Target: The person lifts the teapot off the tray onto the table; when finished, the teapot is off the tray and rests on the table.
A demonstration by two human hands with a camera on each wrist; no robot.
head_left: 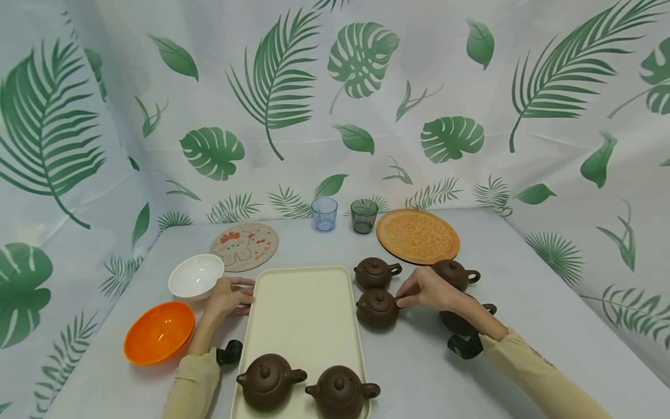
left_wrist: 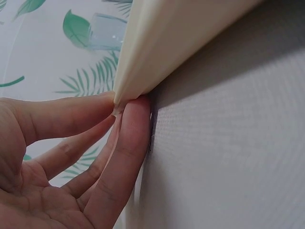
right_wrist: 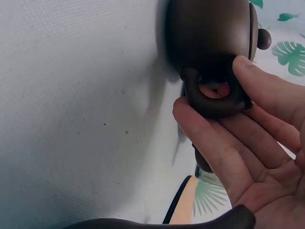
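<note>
My left hand pinches the left rim of a cream rectangular tray; in the left wrist view the thumb is on one side of the tray's edge and the fingers are on the other. With my right hand I pinch the handle of a dark brown teapot, which is beside the tray's right edge. Two similar teapots, one on the left and one on the right, sit on the tray's near end.
Another brown teapot stands just behind the held one; two more, a far one and a partly hidden near one, flank my right forearm. Left are white and orange bowls. Behind are round mats and glasses.
</note>
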